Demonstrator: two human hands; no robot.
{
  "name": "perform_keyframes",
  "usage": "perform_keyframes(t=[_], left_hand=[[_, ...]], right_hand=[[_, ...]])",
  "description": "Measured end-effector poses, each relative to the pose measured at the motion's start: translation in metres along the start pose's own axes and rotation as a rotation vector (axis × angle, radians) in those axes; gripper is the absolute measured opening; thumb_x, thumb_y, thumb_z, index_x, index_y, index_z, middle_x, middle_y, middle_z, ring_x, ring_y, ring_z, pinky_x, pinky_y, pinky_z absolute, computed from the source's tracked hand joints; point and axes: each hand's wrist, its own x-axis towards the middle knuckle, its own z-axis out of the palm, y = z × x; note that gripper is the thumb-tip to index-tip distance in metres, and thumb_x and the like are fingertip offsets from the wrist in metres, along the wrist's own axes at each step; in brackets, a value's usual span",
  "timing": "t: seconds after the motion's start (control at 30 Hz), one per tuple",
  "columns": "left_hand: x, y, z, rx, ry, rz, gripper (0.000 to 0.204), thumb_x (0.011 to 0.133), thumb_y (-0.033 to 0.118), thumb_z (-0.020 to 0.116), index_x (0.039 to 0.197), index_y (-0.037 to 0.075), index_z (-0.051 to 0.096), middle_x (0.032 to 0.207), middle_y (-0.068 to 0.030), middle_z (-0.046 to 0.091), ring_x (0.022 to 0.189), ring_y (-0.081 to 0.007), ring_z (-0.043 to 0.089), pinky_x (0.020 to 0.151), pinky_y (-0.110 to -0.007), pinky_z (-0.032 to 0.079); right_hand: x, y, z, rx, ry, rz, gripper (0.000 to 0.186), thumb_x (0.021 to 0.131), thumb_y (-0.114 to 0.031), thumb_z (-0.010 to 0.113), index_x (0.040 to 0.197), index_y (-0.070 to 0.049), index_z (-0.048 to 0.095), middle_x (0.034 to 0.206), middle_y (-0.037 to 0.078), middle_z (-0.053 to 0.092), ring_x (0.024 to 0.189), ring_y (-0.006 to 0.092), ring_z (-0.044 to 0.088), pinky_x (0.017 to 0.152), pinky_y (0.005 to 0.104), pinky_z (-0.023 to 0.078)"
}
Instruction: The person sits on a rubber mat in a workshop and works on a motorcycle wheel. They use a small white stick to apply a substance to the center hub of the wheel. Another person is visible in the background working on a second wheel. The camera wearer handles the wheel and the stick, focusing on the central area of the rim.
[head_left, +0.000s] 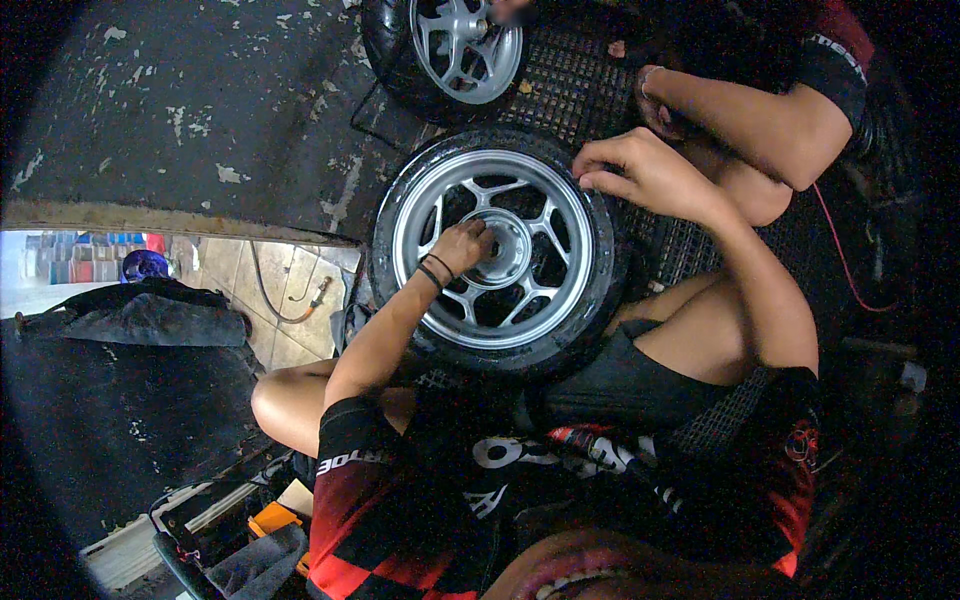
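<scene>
A silver multi-spoke wheel [547,265] with a black tyre [604,257] lies face up in front of me. My left hand [460,244], dark-smudged on the fingers, is at its central hub [510,251]; the fingers are curled and their tips are partly hidden, so what they grip is unclear. Above the tyre's upper right edge, my right hand [620,170] has bent fingers with a gap between thumb and index, holding nothing visible.
Another silver wheel [480,75] stands at top centre, with someone's hand [508,12] at it. A person's bare arm [740,115] is at upper right, near a red wire [840,250]. Dark metal mesh [560,90] underlies the wheels. A ledge [180,217] borders a tiled area with a hose [295,318].
</scene>
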Motion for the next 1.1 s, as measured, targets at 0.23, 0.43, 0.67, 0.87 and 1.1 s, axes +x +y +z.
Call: perform_keyframes(t=[0.23,0.43,0.67,0.87,1.1], left_hand=[[0.002,0.005,-0.004,0.06,-0.067,0.007,0.016,0.081,0.017,0.057,0.092,0.007,0.061,0.089,-0.0125,0.061,0.083,-0.0291,0.065,0.069,-0.04,0.055],[0.005,-0.004,-0.006,0.06,-0.17,0.079,0.016,0.083,0.014,0.053,0.095,0.007,0.062,0.093,-0.0137,0.064,0.083,-0.0297,0.066,0.069,-0.041,0.055],[0.009,-0.009,-0.006,0.12,-0.236,0.156,0.018,0.085,0.014,0.052,0.098,0.005,0.061,0.094,-0.0153,0.064,0.085,-0.0299,0.067,0.07,-0.041,0.055],[0.008,-0.006,-0.004,0.148,-0.214,0.16,0.019,0.085,0.016,0.053,0.1,0.006,0.061,0.094,-0.015,0.064,0.085,-0.03,0.067,0.07,-0.04,0.055],[0.004,-0.008,-0.005,0.124,-0.176,0.193,0.024,0.085,0.016,0.052,0.106,0.007,0.062,0.094,-0.0145,0.065,0.085,-0.0295,0.067,0.069,-0.04,0.055]], right_hand=[[0.002,-0.004,0.001,0.017,-0.008,-0.001,0.016,0.086,-0.015,0.064,0.094,-0.001,0.066,0.084,0.017,0.068,0.079,0.0337,0.067,0.072,0.0403,0.053],[0.003,-0.004,0.002,0.013,-0.007,-0.001,0.016,0.086,-0.015,0.064,0.094,-0.001,0.067,0.084,0.017,0.068,0.08,0.0334,0.067,0.073,0.0402,0.053],[0.001,-0.002,0.002,0.001,0.003,-0.017,0.014,0.088,-0.012,0.064,0.093,0.001,0.064,0.082,0.015,0.068,0.076,0.0298,0.068,0.069,0.0376,0.052],[-0.001,-0.001,0.001,0.006,0.009,-0.007,0.014,0.088,-0.013,0.064,0.092,0.001,0.064,0.082,0.015,0.068,0.076,0.0309,0.067,0.07,0.0376,0.052],[-0.002,0.002,0.001,-0.025,0.019,-0.049,0.014,0.088,-0.013,0.064,0.091,0.001,0.064,0.081,0.014,0.068,0.074,0.0291,0.067,0.068,0.0375,0.051]])
